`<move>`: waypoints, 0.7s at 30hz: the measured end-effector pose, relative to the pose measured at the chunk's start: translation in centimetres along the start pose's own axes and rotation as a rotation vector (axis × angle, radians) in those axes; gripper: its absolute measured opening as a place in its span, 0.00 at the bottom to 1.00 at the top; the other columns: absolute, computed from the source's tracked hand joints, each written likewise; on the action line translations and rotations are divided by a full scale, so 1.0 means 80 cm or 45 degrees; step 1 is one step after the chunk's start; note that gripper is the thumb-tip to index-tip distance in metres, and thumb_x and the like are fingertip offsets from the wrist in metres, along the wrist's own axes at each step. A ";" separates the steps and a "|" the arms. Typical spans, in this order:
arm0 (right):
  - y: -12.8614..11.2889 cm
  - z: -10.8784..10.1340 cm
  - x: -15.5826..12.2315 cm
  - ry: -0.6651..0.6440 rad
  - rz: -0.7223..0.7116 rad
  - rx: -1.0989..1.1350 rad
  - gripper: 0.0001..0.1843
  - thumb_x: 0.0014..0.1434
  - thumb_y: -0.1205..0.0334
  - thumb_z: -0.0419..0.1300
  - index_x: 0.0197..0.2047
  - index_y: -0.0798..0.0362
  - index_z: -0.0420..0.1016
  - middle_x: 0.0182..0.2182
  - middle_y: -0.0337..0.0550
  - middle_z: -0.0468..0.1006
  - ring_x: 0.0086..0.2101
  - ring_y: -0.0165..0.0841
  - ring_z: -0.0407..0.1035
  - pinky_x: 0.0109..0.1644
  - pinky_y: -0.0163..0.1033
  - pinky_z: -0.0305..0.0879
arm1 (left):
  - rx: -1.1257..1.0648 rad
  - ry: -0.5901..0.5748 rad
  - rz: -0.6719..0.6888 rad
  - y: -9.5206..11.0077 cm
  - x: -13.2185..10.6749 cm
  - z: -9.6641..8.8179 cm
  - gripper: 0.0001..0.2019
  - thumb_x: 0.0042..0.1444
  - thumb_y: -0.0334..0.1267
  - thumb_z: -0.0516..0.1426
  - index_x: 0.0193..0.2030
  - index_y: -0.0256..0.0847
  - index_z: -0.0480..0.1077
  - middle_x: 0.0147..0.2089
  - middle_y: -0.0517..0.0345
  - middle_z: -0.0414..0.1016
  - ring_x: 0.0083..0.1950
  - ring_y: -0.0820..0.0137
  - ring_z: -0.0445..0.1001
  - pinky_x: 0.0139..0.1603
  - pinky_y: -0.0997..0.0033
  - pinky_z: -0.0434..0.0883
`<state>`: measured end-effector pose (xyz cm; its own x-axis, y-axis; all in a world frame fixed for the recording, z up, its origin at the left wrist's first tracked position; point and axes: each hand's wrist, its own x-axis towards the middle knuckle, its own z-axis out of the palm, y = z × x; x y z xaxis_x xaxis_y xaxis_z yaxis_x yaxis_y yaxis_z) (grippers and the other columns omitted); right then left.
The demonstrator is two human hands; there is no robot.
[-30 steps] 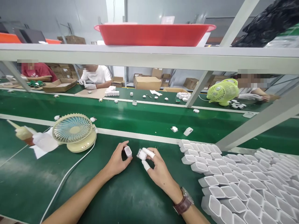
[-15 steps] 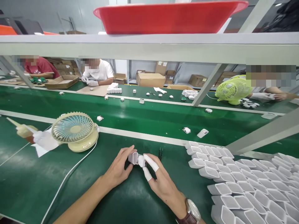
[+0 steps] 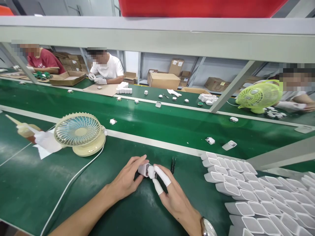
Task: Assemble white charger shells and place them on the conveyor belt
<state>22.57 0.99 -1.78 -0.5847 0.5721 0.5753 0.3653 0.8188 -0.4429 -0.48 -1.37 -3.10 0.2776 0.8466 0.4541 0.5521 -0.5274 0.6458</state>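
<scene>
My left hand (image 3: 129, 176) grips a small white plastic housing (image 3: 142, 169) between thumb and fingers, its open end turned to the right. In my right hand (image 3: 169, 190), two fingers in white finger cots pinch a small white part (image 3: 151, 172) that looks like the circuit-board pieces on the belt. The part meets the mouth of the housing; how far inside it sits I cannot tell. Dark tweezers (image 3: 173, 165) lie on the green table just beyond my right hand.
Rows of white housings (image 3: 240, 193) fill the right side. A cream fan (image 3: 80, 132) with a white cable stands left, beside a bottle (image 3: 27, 132) with a nozzle. Ahead runs a green belt (image 3: 147, 123) carrying small parts. Overhead is a shelf (image 3: 157, 39); several co-workers sit across.
The housing and the white part are closer together at the housing's mouth. My view has tilted down a little, and parts on the belt appear further right.
</scene>
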 end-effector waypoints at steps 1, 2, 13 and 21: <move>0.000 0.000 0.000 -0.002 0.002 -0.003 0.34 0.71 0.71 0.52 0.76 0.51 0.47 0.62 0.59 0.68 0.62 0.42 0.67 0.63 0.49 0.73 | 0.002 -0.002 0.000 0.000 0.000 0.000 0.40 0.64 0.25 0.56 0.77 0.51 0.43 0.64 0.50 0.74 0.65 0.61 0.68 0.64 0.51 0.74; 0.000 0.001 0.000 -0.004 0.003 -0.004 0.34 0.71 0.71 0.52 0.76 0.52 0.47 0.62 0.59 0.69 0.62 0.41 0.67 0.63 0.49 0.73 | 0.004 -0.005 0.001 -0.001 0.000 0.000 0.40 0.64 0.25 0.56 0.77 0.51 0.43 0.64 0.51 0.74 0.65 0.61 0.68 0.63 0.51 0.74; -0.002 0.003 -0.002 0.003 0.003 0.032 0.35 0.71 0.71 0.52 0.76 0.50 0.46 0.62 0.57 0.70 0.61 0.41 0.68 0.63 0.49 0.73 | 0.005 -0.025 0.037 0.000 -0.001 0.001 0.41 0.64 0.23 0.56 0.77 0.51 0.43 0.64 0.52 0.74 0.66 0.62 0.67 0.64 0.53 0.74; -0.005 -0.001 0.004 -0.002 0.000 0.039 0.35 0.70 0.71 0.54 0.76 0.48 0.48 0.64 0.56 0.68 0.63 0.43 0.66 0.64 0.53 0.72 | 0.008 -0.006 -0.020 0.005 -0.001 0.002 0.39 0.64 0.27 0.57 0.76 0.53 0.45 0.61 0.52 0.75 0.64 0.58 0.68 0.64 0.44 0.72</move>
<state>22.30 0.87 -1.36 -0.5859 0.5720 0.5741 0.3432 0.8169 -0.4636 -0.15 -1.60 -3.01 0.2728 0.8549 0.4412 0.5611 -0.5139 0.6489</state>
